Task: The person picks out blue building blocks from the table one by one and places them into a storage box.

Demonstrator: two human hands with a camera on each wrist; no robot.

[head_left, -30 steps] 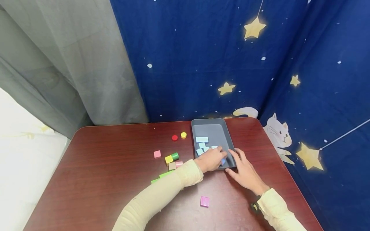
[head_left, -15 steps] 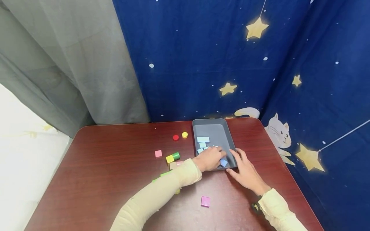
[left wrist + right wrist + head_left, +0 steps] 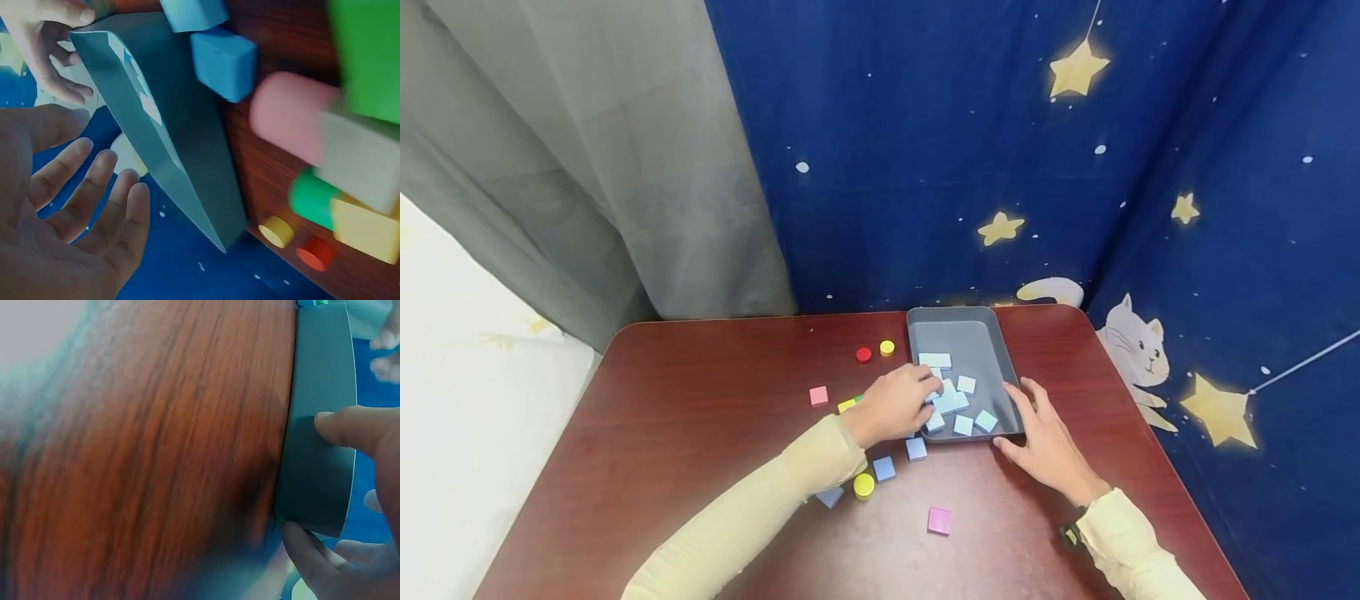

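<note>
A grey rectangular tray [image 3: 958, 335] lies near the table's back right, holding several light-blue blocks [image 3: 935, 360], mostly in its near half. My left hand [image 3: 891, 404] is over the tray's left edge, palm facing in. In the left wrist view the left hand [image 3: 84, 212] has loosely bent fingers and nothing between them. My right hand [image 3: 1045, 442] holds the tray's near right corner. The right wrist view shows the thumb [image 3: 337, 425] against the near wall and a fingertip at the corner. Several darker blue blocks [image 3: 915, 450] lie on the table by the tray's near left corner.
A magenta square block [image 3: 939, 521] lies nearer me. Left of the tray are a pink block [image 3: 818, 396], a red disc [image 3: 863, 355] and a yellow disc [image 3: 887, 348]. The left wrist view shows a pink cylinder [image 3: 290, 115] and a green block [image 3: 372, 59].
My left hand has moved left from inside the tray to its left edge, uncovering light-blue blocks in it and blue blocks on the table. The right hand stays at the tray corner.
</note>
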